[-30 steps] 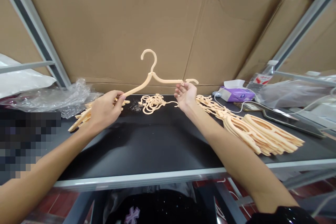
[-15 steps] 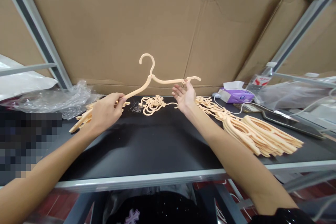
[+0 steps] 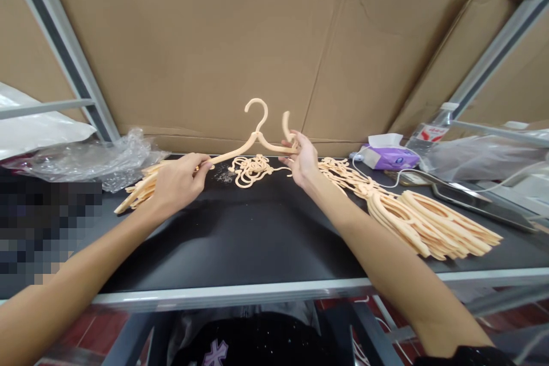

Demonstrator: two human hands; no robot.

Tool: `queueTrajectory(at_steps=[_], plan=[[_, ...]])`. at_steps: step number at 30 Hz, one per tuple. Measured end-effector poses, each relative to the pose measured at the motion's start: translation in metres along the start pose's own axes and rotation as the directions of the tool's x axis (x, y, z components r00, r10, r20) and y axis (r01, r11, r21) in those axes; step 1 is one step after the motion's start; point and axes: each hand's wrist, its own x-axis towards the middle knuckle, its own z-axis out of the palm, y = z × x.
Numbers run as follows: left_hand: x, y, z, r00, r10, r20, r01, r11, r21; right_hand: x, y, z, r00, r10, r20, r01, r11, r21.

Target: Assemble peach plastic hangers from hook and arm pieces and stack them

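Note:
Between my hands, above the black tabletop (image 3: 240,240), hangs a cream plastic folding hanger (image 3: 257,136) with its hook up. My left hand (image 3: 182,180) pinches the outer end of its left arm. At the other side, the fingers of my right hand (image 3: 305,160) close around the end of the right arm, where a curved end piece (image 3: 286,124) points upward. The fingers partly hide that joint. Behind my left hand lies a pile of cream hanger parts (image 3: 137,189). A heap of thin curved cream pieces (image 3: 251,171) sits below the hanger.
Stacked folded hangers (image 3: 429,223) lie to the right of my right forearm. Behind them are a purple tissue pack (image 3: 390,154), a bottle (image 3: 431,131) and a dark flat device (image 3: 484,206). Crumpled clear plastic (image 3: 107,163) lies left; cardboard (image 3: 193,40) stands behind.
The end piece at the right has swung from pointing outward to pointing up. My right hand's fingers have closed around the joint, and the hanger sits slightly lower.

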Motion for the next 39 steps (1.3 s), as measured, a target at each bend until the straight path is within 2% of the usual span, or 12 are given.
queueTrajectory(at_steps=[3,7,14,19,23,25,27,30,32,35,37,39], plan=[[0.000,-0.001,0.001,1.000,-0.006,-0.013,0.006,1.000,0.000,-0.003,0.003,0.003,0.999,0.023,0.046,-0.021,0.999,-0.042],[0.000,0.000,0.000,1.000,0.002,-0.008,-0.002,1.000,-0.015,-0.004,0.004,0.004,1.000,0.020,-0.002,-0.020,0.999,-0.035],[0.000,0.003,-0.001,0.999,-0.008,-0.040,0.008,1.000,-0.006,-0.007,0.000,0.005,0.980,0.180,-0.083,-0.189,0.975,-0.113],[-0.001,0.004,0.000,0.999,-0.018,-0.049,0.017,1.000,-0.020,-0.008,-0.002,0.004,0.958,0.287,0.016,-0.285,0.955,-0.085],[0.000,0.004,0.001,0.997,-0.003,-0.077,0.000,0.999,-0.042,-0.008,-0.002,0.005,0.974,0.219,0.051,-0.220,0.975,0.020],[0.000,0.004,0.001,0.991,0.066,-0.117,-0.072,0.996,-0.046,-0.007,-0.002,0.006,0.984,0.175,0.028,-0.177,0.982,0.063],[0.000,0.005,-0.001,0.968,0.155,-0.198,-0.159,0.987,-0.005,-0.006,-0.003,0.006,0.989,0.149,-0.002,-0.148,0.984,0.100],[0.000,0.006,-0.003,0.920,0.242,-0.309,-0.226,0.970,0.087,-0.004,-0.006,0.004,0.991,0.121,-0.053,-0.112,0.983,0.143],[-0.001,0.008,-0.002,0.917,0.284,-0.280,-0.270,0.959,0.087,-0.002,-0.008,0.002,0.991,0.108,-0.078,-0.095,0.983,0.157],[-0.001,0.008,0.003,0.944,0.290,-0.155,-0.293,0.956,-0.003,0.001,-0.010,0.000,0.991,0.101,-0.091,-0.085,0.982,0.171],[-0.001,0.007,0.007,0.975,0.201,-0.091,-0.208,0.976,-0.070,0.002,-0.010,-0.001,0.991,0.102,-0.089,-0.086,0.981,0.174],[0.000,0.005,0.009,0.997,0.069,-0.024,-0.071,0.989,-0.132,0.002,-0.009,0.000,0.991,0.106,-0.084,-0.090,0.981,0.171]])
